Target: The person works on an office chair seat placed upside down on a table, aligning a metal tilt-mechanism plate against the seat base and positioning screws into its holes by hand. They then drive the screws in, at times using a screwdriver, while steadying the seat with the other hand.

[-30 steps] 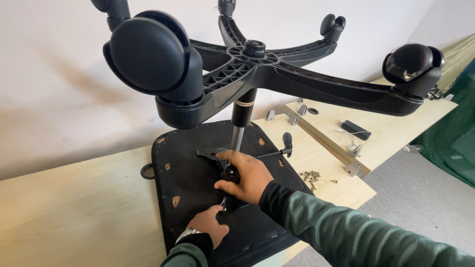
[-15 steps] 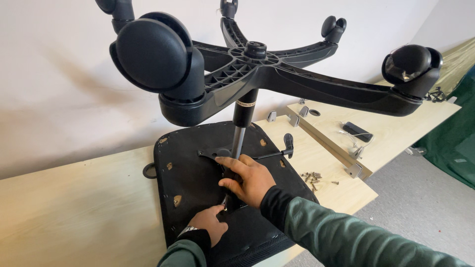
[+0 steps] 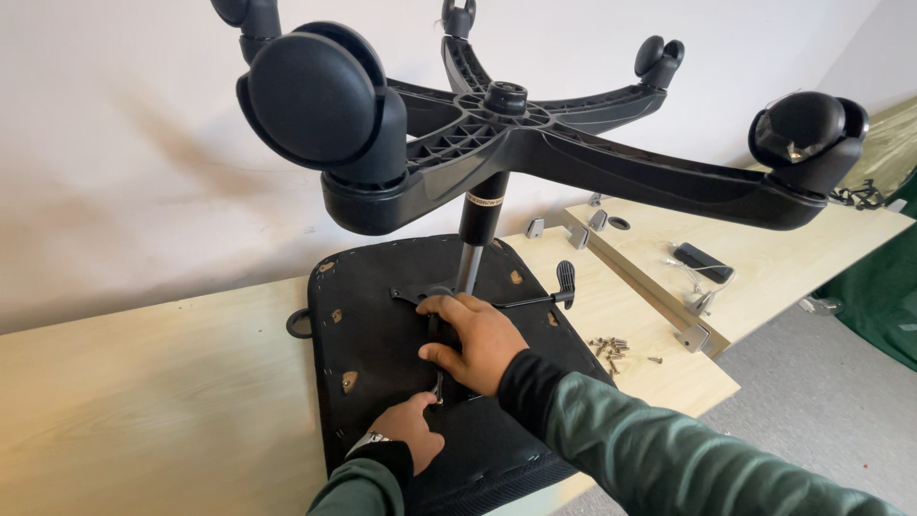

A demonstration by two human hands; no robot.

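Bench: We work at a pale wooden bench [image 3: 143, 382] set against a white wall, giving a flat bed for the upturned chair.
Seat: The black office chair seat [image 3: 382, 325] lies upside down at the bench's middle, its underside exposed so the fittings can be reached.
Left hand: Our left hand [image 3: 409, 435], near the seat's front edge, is curled around a slim dark tool or lever [image 3: 438, 387]; we cannot tell how firmly, as the fingers hide it.
Right hand: Our right hand [image 3: 478, 339] presses flat over the black mechanism plate [image 3: 420, 291] at the seat's centre, fingers loosely bent, steadying it rather than clenching anything.
Gas column: The gas lift column [image 3: 476, 239] rises from the plate just beyond our right hand.
Base: The five-star caster base [image 3: 535, 143] sits atop the column, wheels in the air because the chair is inverted.
Lever: The height lever [image 3: 559, 285] sticks out to the right of the plate.
Screws: A small heap of screws [image 3: 611, 346] lies on the bench just right of the seat, within reach.
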